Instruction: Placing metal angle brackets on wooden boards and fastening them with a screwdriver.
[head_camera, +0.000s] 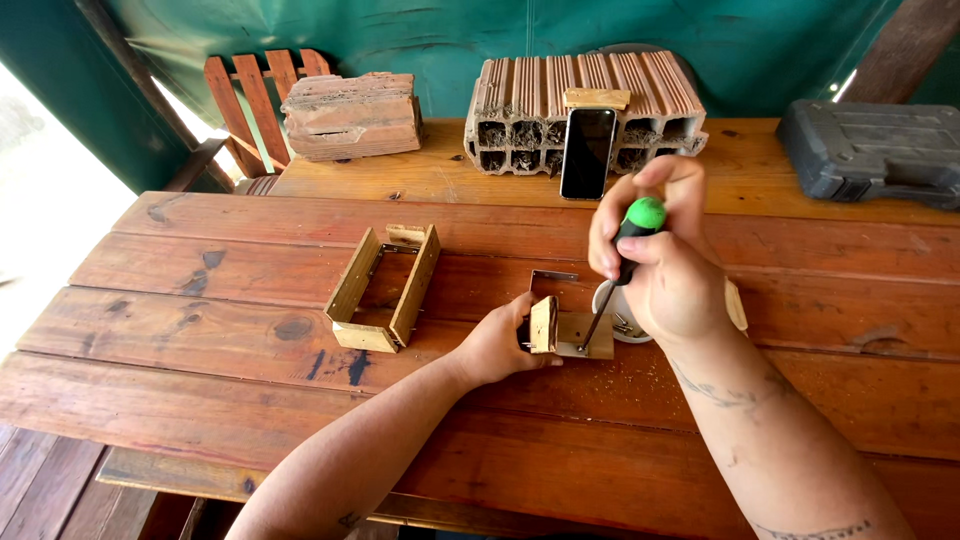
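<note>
**Q:** Head view. What have your hands got?

**A:** My right hand is closed round the green-capped handle of a screwdriver, shaft slanting down to the small wood piece. Grip sits high on the handle, likely so I can turn and press at once. My left hand is curled against the upright end of that piece, pinning it to the surface so it can't twist under the tip.

**Q:** Where does the piece lie?

**A:** On the middle planks, directly below my hands. One block stands upright on a flat one. A thin metal bracket lies just behind it.

**Q:** Anything near to hand?

**A:** A small white dish just beside the piece, half hidden by my right hand, with what look like small metal bits in it; I can't tell which kind. Sawdust is scattered to its right.

**Q:** Further off?

**A:** An open wooden frame to the left, well apart. At the back, a phone propped upright against a hollow clay brick, a weathered wood block, and a grey tool case at far right.
</note>
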